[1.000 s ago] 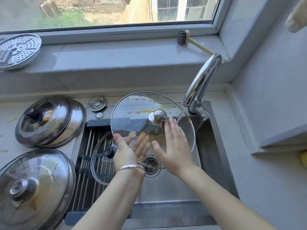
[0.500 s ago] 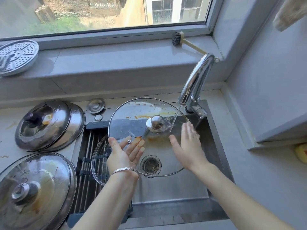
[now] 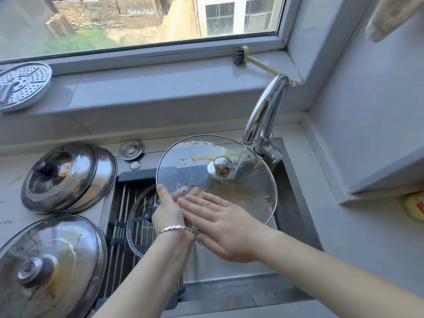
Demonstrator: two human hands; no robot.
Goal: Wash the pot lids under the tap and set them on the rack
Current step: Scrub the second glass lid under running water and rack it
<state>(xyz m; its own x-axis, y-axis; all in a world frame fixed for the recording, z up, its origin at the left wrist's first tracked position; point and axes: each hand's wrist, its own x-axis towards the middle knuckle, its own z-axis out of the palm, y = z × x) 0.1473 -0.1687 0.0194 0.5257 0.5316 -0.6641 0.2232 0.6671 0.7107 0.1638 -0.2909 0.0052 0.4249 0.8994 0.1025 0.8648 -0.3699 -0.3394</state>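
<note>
A round glass lid with a steel rim and ball knob, streaked with orange grease, tilts over the sink under the curved chrome tap; a thin stream lands beside the knob. The left hand clamps its lower-left rim, thumb on top, fingers visible through the glass. The right hand lies flat on the glass, fingers straight. A small lid rests on the ribbed rack; domed, smeared lids sit on the counter.
</note>
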